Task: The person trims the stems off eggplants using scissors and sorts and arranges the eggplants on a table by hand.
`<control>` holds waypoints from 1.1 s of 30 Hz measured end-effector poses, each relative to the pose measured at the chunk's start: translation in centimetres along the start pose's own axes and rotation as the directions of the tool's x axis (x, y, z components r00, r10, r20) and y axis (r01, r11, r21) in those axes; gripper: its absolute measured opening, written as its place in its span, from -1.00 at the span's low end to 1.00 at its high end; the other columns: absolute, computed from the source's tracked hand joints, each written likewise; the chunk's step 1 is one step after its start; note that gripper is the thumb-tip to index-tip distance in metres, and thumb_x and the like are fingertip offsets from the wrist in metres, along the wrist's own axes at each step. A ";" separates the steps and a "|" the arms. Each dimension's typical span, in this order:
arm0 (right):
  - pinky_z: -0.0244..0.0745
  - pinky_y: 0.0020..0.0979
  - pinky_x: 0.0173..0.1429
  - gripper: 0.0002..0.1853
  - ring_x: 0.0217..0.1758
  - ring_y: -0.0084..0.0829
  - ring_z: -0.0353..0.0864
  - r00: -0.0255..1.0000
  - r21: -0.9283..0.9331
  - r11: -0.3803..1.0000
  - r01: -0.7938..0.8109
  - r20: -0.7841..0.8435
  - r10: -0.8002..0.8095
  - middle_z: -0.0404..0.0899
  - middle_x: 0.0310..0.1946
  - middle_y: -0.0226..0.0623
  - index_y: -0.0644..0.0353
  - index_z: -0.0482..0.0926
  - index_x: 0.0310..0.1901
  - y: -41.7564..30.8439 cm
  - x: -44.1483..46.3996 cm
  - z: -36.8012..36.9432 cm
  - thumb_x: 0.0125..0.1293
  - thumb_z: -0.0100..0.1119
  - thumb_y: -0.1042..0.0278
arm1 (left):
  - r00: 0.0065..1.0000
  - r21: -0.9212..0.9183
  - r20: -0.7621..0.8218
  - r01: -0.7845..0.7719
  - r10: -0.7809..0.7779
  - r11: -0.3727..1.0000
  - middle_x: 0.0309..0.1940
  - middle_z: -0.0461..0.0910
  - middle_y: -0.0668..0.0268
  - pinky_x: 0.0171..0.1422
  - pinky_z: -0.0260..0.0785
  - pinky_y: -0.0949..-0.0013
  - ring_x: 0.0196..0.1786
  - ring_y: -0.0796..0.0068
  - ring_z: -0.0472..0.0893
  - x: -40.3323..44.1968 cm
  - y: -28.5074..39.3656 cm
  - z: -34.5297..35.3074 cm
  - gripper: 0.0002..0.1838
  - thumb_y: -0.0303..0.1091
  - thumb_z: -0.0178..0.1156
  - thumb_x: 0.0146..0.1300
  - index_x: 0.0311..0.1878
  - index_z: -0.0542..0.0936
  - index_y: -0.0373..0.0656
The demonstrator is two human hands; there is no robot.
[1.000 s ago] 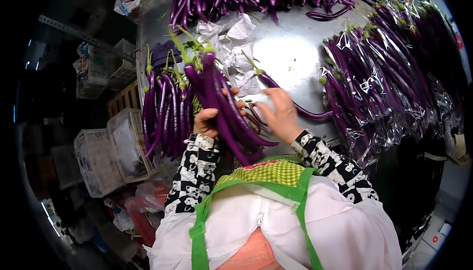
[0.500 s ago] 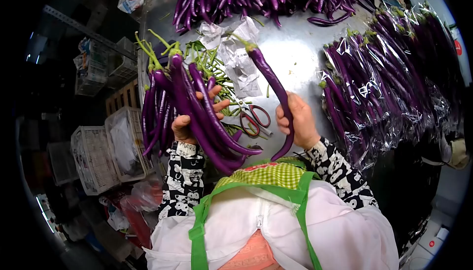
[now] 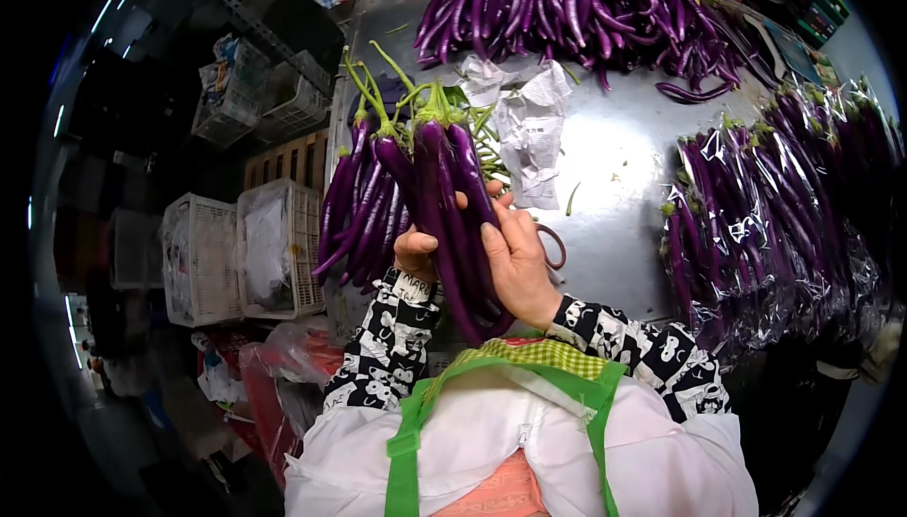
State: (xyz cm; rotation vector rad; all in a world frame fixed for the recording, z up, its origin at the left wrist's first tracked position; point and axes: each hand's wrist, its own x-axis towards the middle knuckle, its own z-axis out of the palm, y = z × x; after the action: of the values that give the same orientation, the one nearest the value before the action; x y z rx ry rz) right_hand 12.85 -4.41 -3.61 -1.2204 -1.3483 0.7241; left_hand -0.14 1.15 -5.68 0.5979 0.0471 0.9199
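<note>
A bunch of long purple eggplants point(image 3: 442, 210) with green stems stands between my two hands, stems pointing away from me. My left hand point(image 3: 416, 251) is wrapped round the bunch from the left and below, with some fingertips showing past its right side. Against the right side of the bunch, my right hand point(image 3: 522, 267) is closed round it, thumb on top. More loose eggplants point(image 3: 357, 215) lie just left of the bunch. Scissors point(image 3: 554, 245) lie partly hidden behind my right hand. Cut green stems point(image 3: 484, 130) lie beyond the bunch, mostly covered by it.
A large eggplant pile point(image 3: 567, 12) lies at the far side of the metal table point(image 3: 605, 168). On the right are eggplants in clear plastic bags point(image 3: 756, 215). Crumpled paper point(image 3: 531, 139) lies mid-table. White crates point(image 3: 198, 257) stand at the left.
My right hand has brought its single eggplant leftward to the bunch and now grips the bunch's side. The stem ends are gathered closer together. The whole view has shifted somewhat.
</note>
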 end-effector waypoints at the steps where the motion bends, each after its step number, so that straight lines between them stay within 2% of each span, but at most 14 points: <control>1: 0.39 -0.34 0.02 -0.69 -0.11 -0.24 0.46 1.000 0.004 1.000 -0.017 -0.008 0.017 0.39 -0.21 -0.16 0.29 0.45 0.14 -0.5 0.0 0.3 0.44 0.06 0.35 | 0.999 -0.032 -0.006 -0.033 0.033 0.999 0.44 0.15 -0.07 0.59 -0.13 -0.09 0.51 -0.12 0.11 -0.4 -0.2 -0.5 -0.27 -0.19 0.25 -0.05 0.30 0.42 -0.11; 2: 0.39 -0.34 0.02 -0.69 -0.11 -0.24 0.46 1.000 0.010 1.000 -0.019 -0.001 0.019 0.39 -0.21 -0.16 0.29 0.45 0.14 -0.4 0.0 0.5 0.44 0.06 0.35 | 0.998 -0.065 -0.013 -0.068 0.067 0.996 0.44 0.16 -0.07 0.59 -0.13 -0.12 0.51 -0.14 0.09 -0.8 -0.3 -1.0 -0.26 -0.17 0.24 -0.04 0.31 0.42 -0.09; 4: 0.43 -0.28 -0.14 -0.62 -0.22 -0.18 0.50 0.990 -0.182 0.981 0.066 0.134 -0.042 0.40 -0.20 -0.11 0.28 0.41 0.22 -0.6 0.5 0.6 0.41 0.08 0.38 | 0.997 -0.089 -0.022 -0.081 0.079 0.993 0.43 0.18 -0.06 0.58 -0.13 -0.17 0.51 -0.17 0.08 -1.6 -0.2 -1.8 -0.26 -0.14 0.21 -0.01 0.34 0.39 -0.08; 6: 0.45 -0.21 -0.16 -0.55 -0.18 -0.09 0.52 0.976 -0.245 0.967 0.072 0.219 -0.018 0.40 -0.19 -0.06 0.33 0.37 0.24 -1.0 1.0 0.7 0.35 0.14 0.39 | 0.986 -0.205 0.019 -0.160 0.168 0.966 0.42 0.20 -0.05 0.57 -0.09 -0.14 0.51 -0.16 0.08 -2.0 -0.3 -2.4 -0.27 -0.15 0.18 0.02 0.34 0.37 -0.10; 9: 0.49 -0.22 -0.23 -0.47 -0.20 -0.10 0.52 0.951 -0.487 0.822 0.296 0.233 -0.204 0.41 -0.20 -0.07 0.50 0.32 0.20 -0.4 1.5 1.2 0.27 0.20 0.39 | 0.986 -0.120 0.041 -0.158 0.164 0.980 0.44 0.13 -0.09 0.56 -0.02 -0.06 0.51 -0.08 0.11 -2.4 0.5 -3.9 -0.27 -0.15 0.13 0.08 0.38 0.33 -0.14; 11: 0.49 -0.22 -0.23 -0.46 -0.20 -0.10 0.52 0.948 -0.486 0.819 0.304 0.242 -0.208 0.41 -0.20 -0.07 0.51 0.32 0.20 0.0 1.7 1.5 0.27 0.20 0.39 | 0.968 -0.097 0.099 -0.223 0.233 0.970 0.46 0.07 -0.13 0.56 0.02 -0.01 0.50 -0.03 0.14 -2.1 0.1 -4.9 -0.25 -0.16 0.10 0.10 0.41 0.28 -0.17; 15: 0.49 -0.22 -0.20 -0.50 -0.19 -0.13 0.52 0.948 -0.478 0.824 0.305 0.239 -0.212 0.43 -0.21 -0.09 0.46 0.36 0.18 0.7 2.1 1.4 0.28 0.20 0.38 | 0.972 -0.096 0.138 -0.176 0.188 0.980 0.45 0.09 -0.13 0.55 0.01 -0.06 0.50 -0.06 0.15 -1.8 0.4 -5.5 -0.25 -0.20 0.09 0.09 0.41 0.27 -0.18; 17: 0.50 -0.24 -0.20 -0.53 -0.19 -0.16 0.53 0.946 -0.461 0.831 0.312 0.236 -0.224 0.45 -0.22 -0.11 0.42 0.40 0.17 1.2 2.4 1.1 0.29 0.21 0.37 | 0.943 -0.161 0.172 -0.260 0.286 0.952 0.43 0.13 -0.12 0.54 0.00 -0.14 0.47 -0.12 0.19 -1.2 -0.2 -4.9 -0.28 -0.21 0.10 0.13 0.41 0.27 -0.17; 20: 0.42 -0.27 -0.10 -0.65 -0.19 -0.22 0.48 0.930 -0.007 0.981 0.193 0.320 -0.181 0.47 -0.27 -0.12 0.27 0.48 0.07 3.3 3.0 -1.3 0.30 0.22 0.35 | 0.955 -0.156 0.166 -0.220 0.246 0.963 0.43 0.12 -0.11 0.53 0.01 -0.22 0.47 -0.17 0.16 -1.5 1.4 -5.0 -0.30 -0.19 0.10 0.20 0.41 0.26 -0.18; 22: 0.40 -0.23 -0.05 -0.57 -0.16 -0.15 0.48 0.971 -0.211 0.974 -0.086 0.200 0.129 0.46 -0.26 -0.08 0.31 0.44 0.09 6.3 1.5 -2.4 0.26 0.26 0.30 | 0.968 -0.248 0.136 -0.175 0.213 0.953 0.42 0.12 -0.06 0.52 0.06 -0.22 0.45 -0.15 0.20 -2.3 2.1 -6.4 -0.31 -0.16 0.16 0.21 0.40 0.27 -0.13; 25: 0.37 -0.08 0.00 -0.32 -0.09 0.01 0.44 0.932 -0.643 0.765 0.034 0.297 0.208 0.42 -0.16 0.03 0.36 0.34 0.13 10.4 -0.5 -4.0 0.08 0.42 0.17 | 0.952 -0.309 0.229 -0.128 0.205 0.942 0.36 0.11 0.03 0.48 0.20 -0.10 0.38 -0.04 0.28 -2.3 3.7 -7.4 -0.28 -0.12 0.29 0.14 0.37 0.31 -0.04; 28: 0.37 -0.07 0.01 -0.32 -0.08 0.03 0.41 0.922 -0.735 0.672 0.083 0.314 0.229 0.40 -0.11 0.03 0.33 0.35 0.15 13.4 -2.0 -4.6 0.05 0.44 0.19 | 0.945 -0.265 0.266 -0.118 0.190 0.957 0.38 0.10 0.01 0.44 0.27 -0.02 0.38 -0.02 0.27 -2.3 3.8 -7.7 -0.28 -0.11 0.31 0.14 0.37 0.32 -0.05; 29: 0.37 -0.08 0.02 -0.30 -0.07 0.04 0.39 0.935 -0.709 0.700 0.089 0.302 0.187 0.39 -0.10 0.02 0.30 0.35 0.16 14.1 -2.2 -4.7 0.03 0.45 0.19 | 0.949 -0.201 0.268 -0.113 0.166 0.973 0.39 0.09 -0.01 0.41 0.30 0.04 0.35 -0.01 0.31 -2.4 4.3 -7.5 -0.28 -0.10 0.31 0.16 0.37 0.32 -0.04; 33: 0.41 -0.01 0.03 -0.36 -0.05 0.11 0.43 0.926 -0.680 0.733 -0.025 0.260 0.273 0.39 -0.12 0.11 0.32 0.32 0.19 14.7 -1.7 -6.6 0.09 0.36 0.32 | 0.933 -0.159 0.349 -0.029 0.084 0.987 0.38 0.03 0.08 0.42 0.21 0.11 0.30 0.08 0.29 -3.4 4.7 -7.0 -0.25 0.00 0.31 0.21 0.40 0.28 -0.01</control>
State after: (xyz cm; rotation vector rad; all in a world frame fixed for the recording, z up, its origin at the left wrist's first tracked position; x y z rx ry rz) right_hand 22.54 -3.45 -16.60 -1.8571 -1.9189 0.5936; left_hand -7.69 3.99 -9.88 0.6177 -0.3649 0.8502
